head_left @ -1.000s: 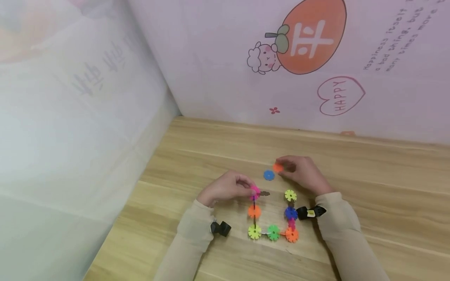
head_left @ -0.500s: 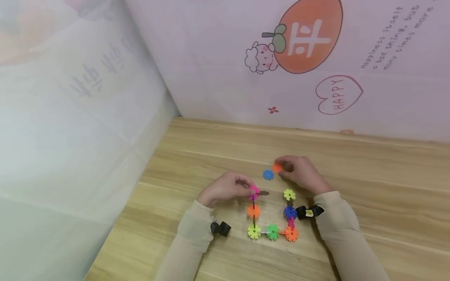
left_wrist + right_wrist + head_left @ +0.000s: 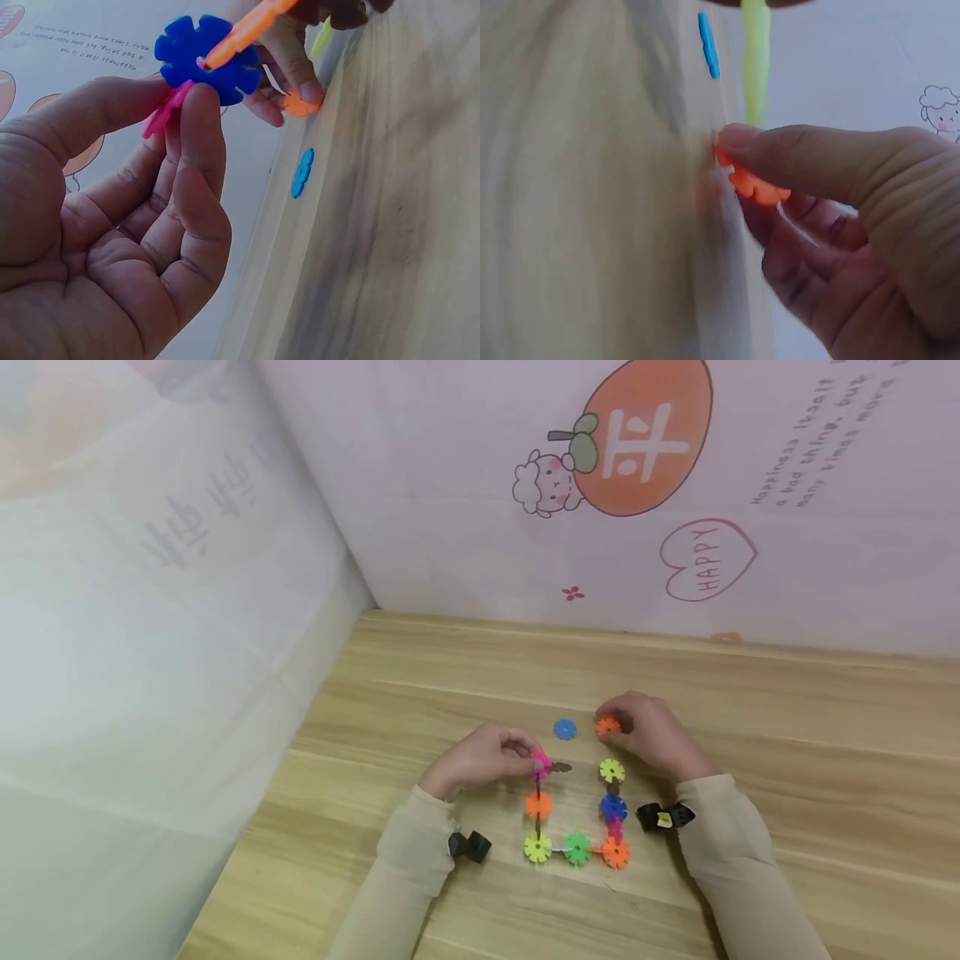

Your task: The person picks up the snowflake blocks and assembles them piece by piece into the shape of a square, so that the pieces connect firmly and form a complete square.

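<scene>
My left hand [image 3: 483,756] pinches a pink notched interlocking disc [image 3: 542,763] between thumb and fingertips. That disc sits at the upper left end of a U-shaped chain of linked discs, with a dark edge-on disc [image 3: 560,767] sticking out to its right. Down the chain come an orange disc [image 3: 538,805], a yellow one [image 3: 537,847], a green one [image 3: 577,848], an orange corner disc [image 3: 617,852], a blue disc [image 3: 613,808] and a yellow end disc [image 3: 612,771]. Beyond this end, my right hand [image 3: 648,735] pinches a loose orange disc [image 3: 759,187] by its edge.
A single light blue disc [image 3: 565,729] lies on the wooden table [image 3: 420,677] between the hands, beyond the chain. Printed cloth [image 3: 465,527] hangs along the table's back and left sides. Black wrist devices [image 3: 666,817] sit at both sleeves.
The right hand has drawn the orange disc rightward, away from the light blue disc, widening the gap between them. The left hand keeps its pinch on the pink disc. The head view has shifted slightly.
</scene>
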`<state>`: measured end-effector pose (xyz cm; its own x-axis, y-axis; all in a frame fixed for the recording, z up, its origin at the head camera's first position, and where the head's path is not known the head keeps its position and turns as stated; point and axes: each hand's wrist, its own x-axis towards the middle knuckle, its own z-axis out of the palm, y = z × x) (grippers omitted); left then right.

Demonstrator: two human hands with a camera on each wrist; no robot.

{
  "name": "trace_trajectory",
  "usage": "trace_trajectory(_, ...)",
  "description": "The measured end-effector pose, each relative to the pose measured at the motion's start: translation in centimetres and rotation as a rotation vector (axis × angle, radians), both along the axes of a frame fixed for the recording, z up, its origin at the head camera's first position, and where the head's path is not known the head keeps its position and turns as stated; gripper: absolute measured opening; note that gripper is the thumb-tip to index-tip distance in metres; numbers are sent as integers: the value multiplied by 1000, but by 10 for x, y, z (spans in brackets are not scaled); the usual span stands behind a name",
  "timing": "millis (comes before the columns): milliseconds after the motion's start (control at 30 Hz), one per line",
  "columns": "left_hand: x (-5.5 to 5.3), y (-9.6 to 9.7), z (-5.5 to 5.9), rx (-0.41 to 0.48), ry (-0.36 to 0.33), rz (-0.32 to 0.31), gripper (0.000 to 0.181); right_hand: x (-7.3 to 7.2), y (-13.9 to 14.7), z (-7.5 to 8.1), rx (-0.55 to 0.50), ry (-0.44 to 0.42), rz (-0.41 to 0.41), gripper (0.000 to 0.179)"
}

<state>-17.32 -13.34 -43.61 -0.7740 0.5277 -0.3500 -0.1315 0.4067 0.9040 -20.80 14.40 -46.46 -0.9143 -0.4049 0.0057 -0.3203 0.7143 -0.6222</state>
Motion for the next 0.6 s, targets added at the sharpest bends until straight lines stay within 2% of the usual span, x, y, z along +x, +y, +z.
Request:
trace_trajectory(133, 1, 3, -1, 14, 4, -16, 11, 7, 5, 3, 1, -28, -23, 24)
trace_trajectory(333, 4, 7, -2, 6, -9, -7, 16, 21, 13, 8, 8, -58, -44, 13)
trace_trajectory(600, 7, 11, 1, 3, 13, -19, 19, 42, 18, 18, -86, -89, -82, 8)
